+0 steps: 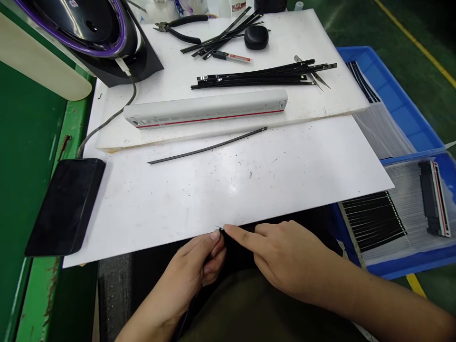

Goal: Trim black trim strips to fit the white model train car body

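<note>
Just below the front edge of the white work board [221,190], both my hands meet over my lap. My left hand [197,268] is closed in a pinch on a thin black strip [190,304] that runs down toward my forearm. My right hand [285,256] is curled, its forefinger and thumb pinching at the strip's top end by the left fingertips. A single thin black strip [208,148] lies loose on the board. Behind it a long white bar with a red line [208,113] rests on a raised white slab [320,38].
A bundle of black strips [263,76], pliers [181,26], a black pebble-shaped case [256,37] and more strips sit on the slab. A black phone [66,204] lies at the left. Blue trays [409,114] with bagged strips stand at the right. A black and purple device [89,33] occupies the back left.
</note>
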A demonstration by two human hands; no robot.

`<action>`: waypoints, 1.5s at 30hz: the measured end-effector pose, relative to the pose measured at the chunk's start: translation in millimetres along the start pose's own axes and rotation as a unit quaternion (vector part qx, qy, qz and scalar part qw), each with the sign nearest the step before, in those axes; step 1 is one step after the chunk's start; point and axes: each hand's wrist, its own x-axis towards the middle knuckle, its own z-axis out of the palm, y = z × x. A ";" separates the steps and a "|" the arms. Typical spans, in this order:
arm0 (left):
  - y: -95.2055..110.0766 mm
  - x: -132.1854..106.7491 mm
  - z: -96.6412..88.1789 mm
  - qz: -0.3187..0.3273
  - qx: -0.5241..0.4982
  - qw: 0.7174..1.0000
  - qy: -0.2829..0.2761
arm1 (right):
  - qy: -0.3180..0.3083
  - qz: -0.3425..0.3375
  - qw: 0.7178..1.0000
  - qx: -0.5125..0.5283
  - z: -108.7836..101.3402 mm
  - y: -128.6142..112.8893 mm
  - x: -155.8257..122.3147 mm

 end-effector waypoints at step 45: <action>-1.1 3.6 -1.9 0.008 -0.008 1.000 -0.022 | 0.016 0.010 0.995 0.102 7.4 3.3 -0.2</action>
